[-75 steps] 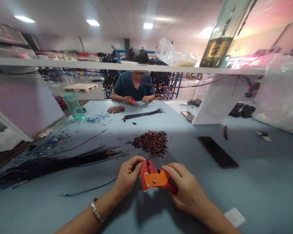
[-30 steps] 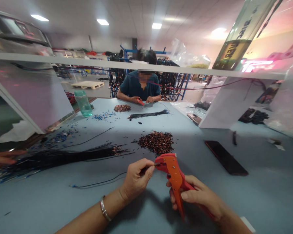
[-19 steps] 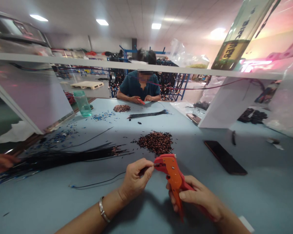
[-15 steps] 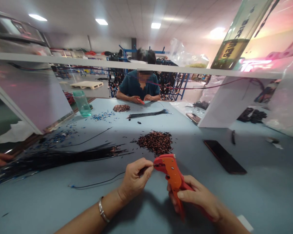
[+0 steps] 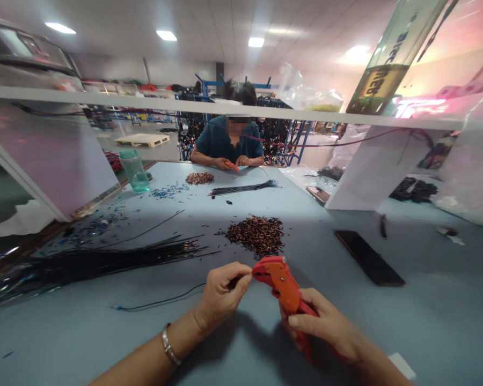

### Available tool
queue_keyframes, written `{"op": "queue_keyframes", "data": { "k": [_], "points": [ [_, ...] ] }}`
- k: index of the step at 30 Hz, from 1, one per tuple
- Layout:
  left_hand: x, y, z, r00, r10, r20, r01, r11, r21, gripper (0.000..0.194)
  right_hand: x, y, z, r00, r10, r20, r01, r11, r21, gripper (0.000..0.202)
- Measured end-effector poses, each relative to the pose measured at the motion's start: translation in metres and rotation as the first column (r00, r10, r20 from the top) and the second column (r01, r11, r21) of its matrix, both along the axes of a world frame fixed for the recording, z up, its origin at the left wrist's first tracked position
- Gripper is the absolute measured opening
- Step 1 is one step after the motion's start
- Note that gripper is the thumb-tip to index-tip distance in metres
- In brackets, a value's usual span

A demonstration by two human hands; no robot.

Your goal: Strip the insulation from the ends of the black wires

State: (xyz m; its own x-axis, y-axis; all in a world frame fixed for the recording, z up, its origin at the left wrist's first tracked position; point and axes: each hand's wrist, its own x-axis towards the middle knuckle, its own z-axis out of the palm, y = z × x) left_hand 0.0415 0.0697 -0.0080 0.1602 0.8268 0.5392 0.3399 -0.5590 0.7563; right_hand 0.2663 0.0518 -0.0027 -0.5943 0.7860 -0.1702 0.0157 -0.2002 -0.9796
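Note:
Between the pinched thumb and fingers of my left hand (image 5: 224, 292) is a thin black wire (image 5: 165, 304). Its loose tail runs left over the table to a small blue terminal (image 5: 118, 307). My right hand (image 5: 322, 324) is wrapped round the handles of a red and orange crimping tool (image 5: 286, 287). The tool's head touches or nearly touches my left fingertips, which hide the wire's near end. Just beyond the tool lies a heap of small copper-and-black pieces (image 5: 255, 235). A long bundle of black wires (image 5: 104, 264) stretches out to the left.
A dark phone (image 5: 368, 257) lies on the right. Loose blue terminals (image 5: 100, 225) are scattered at the left, near a green bottle (image 5: 134, 170). Across the table a person (image 5: 227, 142) holds a red tool. A white shelf (image 5: 298, 113) spans the table above my hands.
The crimping tool has shifted slightly, its head a little lower and its jaw gap less visible. My left hand barely moved. Another person's hand at the left edge has gone from view.

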Motion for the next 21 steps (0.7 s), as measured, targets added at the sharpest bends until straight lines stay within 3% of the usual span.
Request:
{"op": "queue_keyframes", "data": {
  "k": [21],
  "points": [
    [-0.002, 0.002, -0.005, 0.999, 0.034, 0.029, -0.029, 0.987, -0.158, 0.026, -0.017, -0.003, -0.007, 0.993, -0.097, 0.061, 0.098, 0.995, -0.005, 0.046]
  ]
}}
